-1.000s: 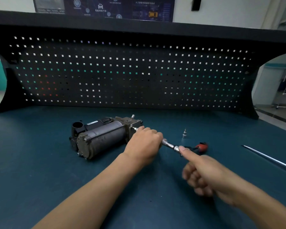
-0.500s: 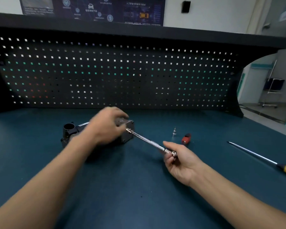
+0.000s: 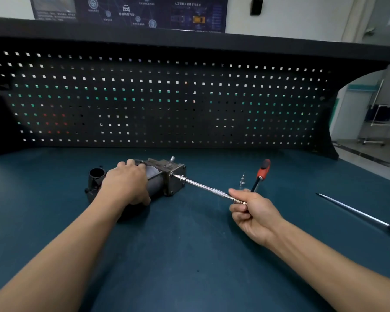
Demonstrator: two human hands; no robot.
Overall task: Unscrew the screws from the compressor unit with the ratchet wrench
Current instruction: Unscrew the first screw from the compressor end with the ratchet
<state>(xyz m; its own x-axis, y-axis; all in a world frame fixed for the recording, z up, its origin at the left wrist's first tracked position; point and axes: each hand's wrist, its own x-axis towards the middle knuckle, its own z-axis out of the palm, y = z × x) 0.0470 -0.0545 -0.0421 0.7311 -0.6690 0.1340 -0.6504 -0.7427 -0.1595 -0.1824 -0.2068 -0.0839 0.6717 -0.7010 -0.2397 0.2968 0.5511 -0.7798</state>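
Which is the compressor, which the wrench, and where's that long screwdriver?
compressor (image 3: pixel 177 185): head view, on its metal end block.
wrench (image 3: pixel 203 186): head view, on its steel shaft.
screwdriver (image 3: pixel 351 209): head view, on its bare blade.

I have one view only: head-worn, wide-angle, looking forward and down at the near bench (image 3: pixel 189 255), with the pegboard (image 3: pixel 167 104) across twelve o'clock.

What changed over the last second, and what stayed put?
The left hand let go of the extension bar and moved left onto the compressor unit, gripping it. The right hand closed round the head of the ratchet wrench; its red handle swung from lying rightward to pointing away. The bar stays on the compressor's end; the small bit and screwdriver stayed put.
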